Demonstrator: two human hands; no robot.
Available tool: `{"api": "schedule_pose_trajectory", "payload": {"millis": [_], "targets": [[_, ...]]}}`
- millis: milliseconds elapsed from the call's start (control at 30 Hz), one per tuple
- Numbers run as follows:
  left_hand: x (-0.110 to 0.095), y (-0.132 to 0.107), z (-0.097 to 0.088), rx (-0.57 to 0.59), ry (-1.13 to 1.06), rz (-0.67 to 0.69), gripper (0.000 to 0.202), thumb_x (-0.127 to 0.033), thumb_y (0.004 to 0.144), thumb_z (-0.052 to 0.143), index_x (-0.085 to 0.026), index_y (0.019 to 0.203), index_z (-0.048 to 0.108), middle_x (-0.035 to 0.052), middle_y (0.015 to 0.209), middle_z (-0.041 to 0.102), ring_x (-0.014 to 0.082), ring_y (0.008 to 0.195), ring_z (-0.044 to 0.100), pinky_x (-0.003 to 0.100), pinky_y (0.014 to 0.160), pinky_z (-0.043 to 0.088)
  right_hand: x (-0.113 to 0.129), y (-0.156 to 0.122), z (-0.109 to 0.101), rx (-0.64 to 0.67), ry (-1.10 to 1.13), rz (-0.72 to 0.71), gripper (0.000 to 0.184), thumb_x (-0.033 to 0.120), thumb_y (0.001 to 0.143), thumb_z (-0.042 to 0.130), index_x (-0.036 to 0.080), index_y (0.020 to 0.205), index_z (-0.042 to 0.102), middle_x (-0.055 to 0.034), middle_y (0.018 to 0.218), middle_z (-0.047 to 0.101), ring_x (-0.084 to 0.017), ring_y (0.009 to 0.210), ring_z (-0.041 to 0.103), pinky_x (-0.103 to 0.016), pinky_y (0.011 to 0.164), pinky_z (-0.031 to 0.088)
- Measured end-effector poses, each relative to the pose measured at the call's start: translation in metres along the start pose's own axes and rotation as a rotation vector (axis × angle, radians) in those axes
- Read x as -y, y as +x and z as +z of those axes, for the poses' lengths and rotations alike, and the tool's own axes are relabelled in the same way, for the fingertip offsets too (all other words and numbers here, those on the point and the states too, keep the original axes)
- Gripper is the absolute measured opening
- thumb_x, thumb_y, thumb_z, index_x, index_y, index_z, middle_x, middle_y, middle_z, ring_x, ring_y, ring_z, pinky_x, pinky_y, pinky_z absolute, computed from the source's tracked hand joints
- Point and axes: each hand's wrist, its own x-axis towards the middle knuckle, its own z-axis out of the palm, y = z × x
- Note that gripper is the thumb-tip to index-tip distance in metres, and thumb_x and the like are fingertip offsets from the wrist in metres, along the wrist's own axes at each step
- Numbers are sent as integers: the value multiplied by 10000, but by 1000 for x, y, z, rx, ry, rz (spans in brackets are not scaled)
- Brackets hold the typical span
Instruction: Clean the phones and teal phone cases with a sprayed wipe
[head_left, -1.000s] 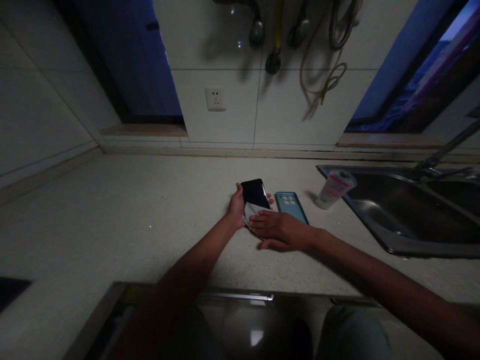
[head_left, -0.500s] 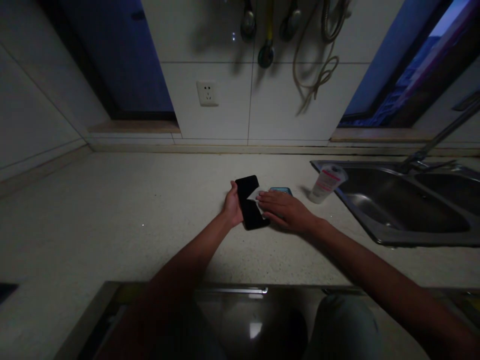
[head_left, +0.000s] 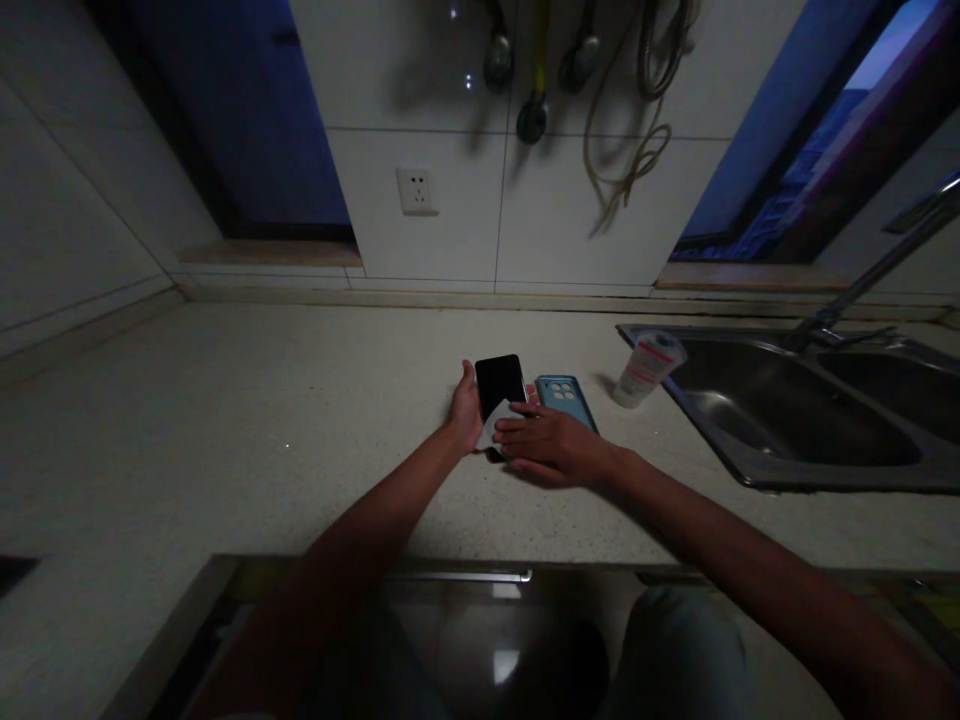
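A black smartphone (head_left: 501,382) is tilted slightly over the pale counter, screen up. My left hand (head_left: 465,413) grips its left edge, thumb along the side. Across the lower part of the screen, my right hand (head_left: 551,443) presses a white wipe (head_left: 492,425) with its fingers held together. The phone's lower right is hidden under that hand. Just right of the phone lies a blue phone case (head_left: 568,398) with camera cutouts, partly covered by my right hand. A small pinkish thing (head_left: 532,392) shows between phone and case, too little visible to name.
A clear plastic cup (head_left: 648,370) with red print stands tilted-looking beside the double metal sink (head_left: 739,480). A faucet (head_left: 832,320) rises behind the basins. The counter's front edge (head_left: 450,562) runs before my legs. A wall socket (head_left: 417,191) and hanging hoses are at the back.
My right hand has slid down and left over the screen with the wipe. More of the blue case and the pinkish thing now show. My left hand keeps hold of the phone.
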Motion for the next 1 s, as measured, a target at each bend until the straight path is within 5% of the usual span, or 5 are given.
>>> {"api": "schedule_pose_trajectory", "payload": {"millis": [133, 400, 667, 833, 1000], "targets": [[1, 0, 0, -16, -1, 26, 890, -740, 952, 197, -38, 1262, 648, 226, 1014, 750, 305, 896, 742, 404, 815, 575, 7, 4, 10, 13, -7, -13, 275, 284, 1016, 523, 183, 1185, 715, -91, 1214, 760, -189, 1232, 670, -452, 1220, 376], [4, 3, -3, 50, -72, -36, 837, -738, 953, 228, -93, 1285, 646, 192, 1040, 759, 307, 976, 732, 429, 924, 541, -3, 2, 12, 46, -190, 334, 588, 436, 1019, 514, 116, 1509, 457, -203, 1546, 480, -313, 1514, 347, -597, 1239, 283], [11, 2, -1, 224, -70, -79, 835, -774, 919, 258, -165, 1372, 605, 173, 1179, 734, 307, 1025, 713, 441, 971, 502, -18, 1, 9, 14, -189, 518, 620, 455, 1029, 480, 163, 1565, 372, -195, 1607, 384, -321, 1538, 285, -633, 1230, 276], [11, 0, -1, 161, -25, -148, 834, -808, 900, 247, -166, 1233, 661, 149, 1031, 757, 296, 976, 722, 406, 863, 535, -14, 6, 8, 61, -142, 409, 573, 453, 1030, 488, 125, 1500, 472, -200, 1565, 452, -322, 1516, 337, -620, 1241, 253], [8, 5, -7, 66, -58, -130, 788, -815, 896, 267, -139, 863, 671, 92, 647, 656, 236, 666, 680, 331, 663, 527, -8, 10, 4, 58, -28, 225, 375, 368, 1050, 473, 173, 1313, 654, -126, 1364, 675, -249, 1385, 545, -547, 1215, 357]]}}
